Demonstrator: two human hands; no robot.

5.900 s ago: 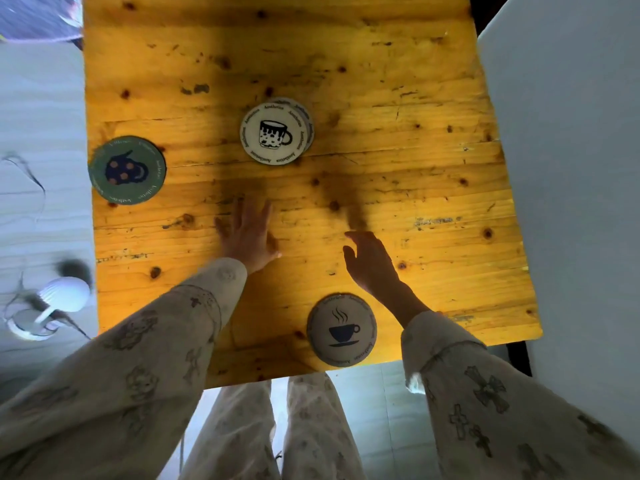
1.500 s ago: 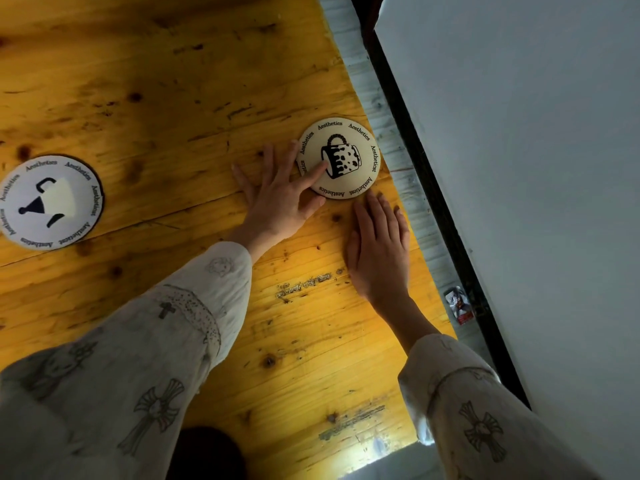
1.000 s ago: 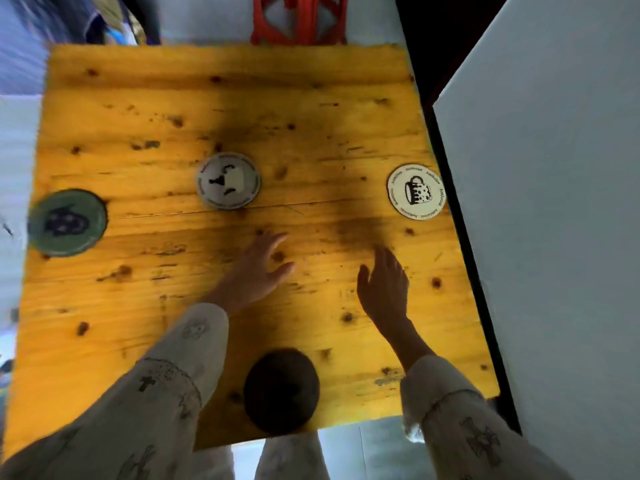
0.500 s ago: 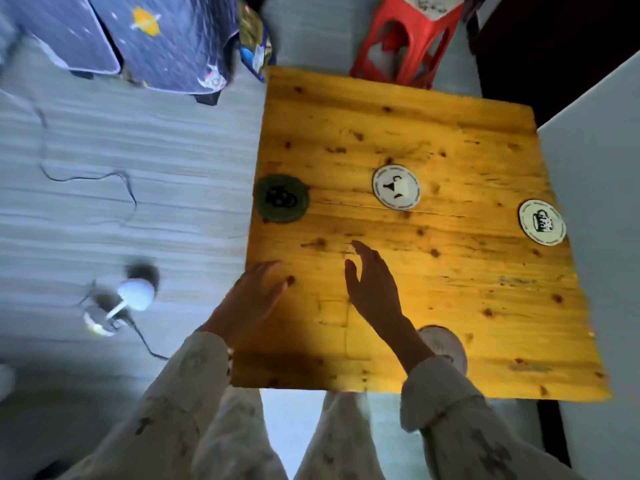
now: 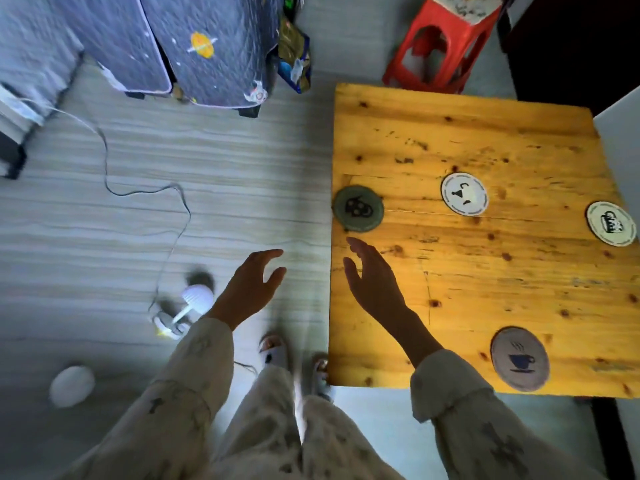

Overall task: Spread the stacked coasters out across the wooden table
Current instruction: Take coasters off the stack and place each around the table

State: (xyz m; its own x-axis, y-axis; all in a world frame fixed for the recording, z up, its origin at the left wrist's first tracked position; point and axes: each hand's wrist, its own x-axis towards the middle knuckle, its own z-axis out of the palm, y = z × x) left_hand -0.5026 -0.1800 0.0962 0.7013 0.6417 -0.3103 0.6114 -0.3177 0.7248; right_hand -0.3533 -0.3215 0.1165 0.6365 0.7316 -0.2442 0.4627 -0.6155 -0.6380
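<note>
Several round coasters lie apart on the wooden table (image 5: pixel 485 271). A green coaster (image 5: pixel 358 208) sits at the table's left edge, a white coaster (image 5: pixel 464 194) in the middle, a cream mug-print coaster (image 5: pixel 611 223) near the right edge, and a grey coffee-cup coaster (image 5: pixel 520 358) by the front edge. My right hand (image 5: pixel 374 282) hovers over the table's left part, just below the green coaster, fingers apart and empty. My left hand (image 5: pixel 251 285) is off the table, over the floor, open and empty.
A red plastic stool (image 5: pixel 440 43) stands behind the table. On the floor to the left lie a small white lamp (image 5: pixel 187 308) with a cable, a white oval object (image 5: pixel 72 381) and dark star-print bedding (image 5: pixel 194 46). A pale wall (image 5: pixel 620 133) borders the table's right side.
The view has swung left, so the table now sits on the right. Both hands have drifted left with it; my left hand has left the tabletop and is over the floor. The coasters stay put.
</note>
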